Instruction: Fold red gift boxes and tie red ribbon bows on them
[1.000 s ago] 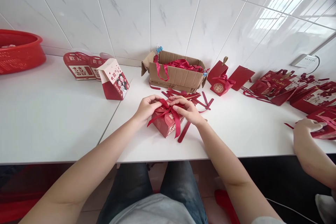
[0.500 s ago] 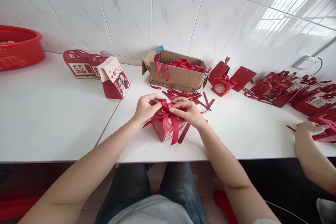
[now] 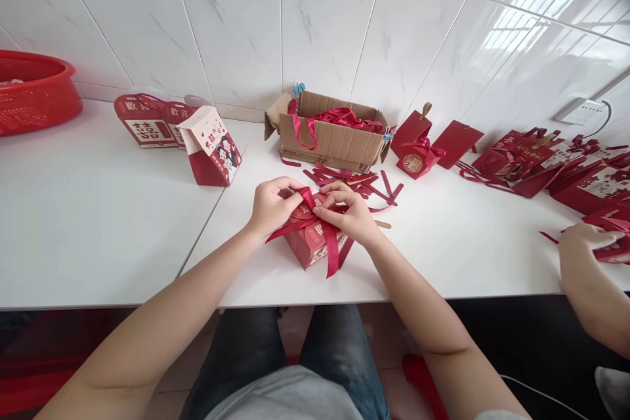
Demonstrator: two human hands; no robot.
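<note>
A red gift box (image 3: 304, 244) with pale printing sits on the table in front of me. Across its top runs a shiny red ribbon (image 3: 333, 256), looped there, with one tail out to the left and another hanging over the front. My left hand (image 3: 277, 207) pinches the ribbon loop at the box's upper left. From the other side, my right hand (image 3: 347, 211) has thumb and fingers closed on the ribbon at the middle of the box top. The fingers partly hide the knot area.
Behind the box lie loose red strips (image 3: 344, 178) and a cardboard box (image 3: 325, 147) of red ribbon. Folded gift boxes (image 3: 209, 147) and a red basket (image 3: 39, 95) stand left. More red boxes (image 3: 516, 157) are at right, where another person's hand (image 3: 585, 239) works.
My right hand has shifted slightly left on the ribbon. The front ribbon tail has swung a little to the right. The other person's hand has moved slightly right.
</note>
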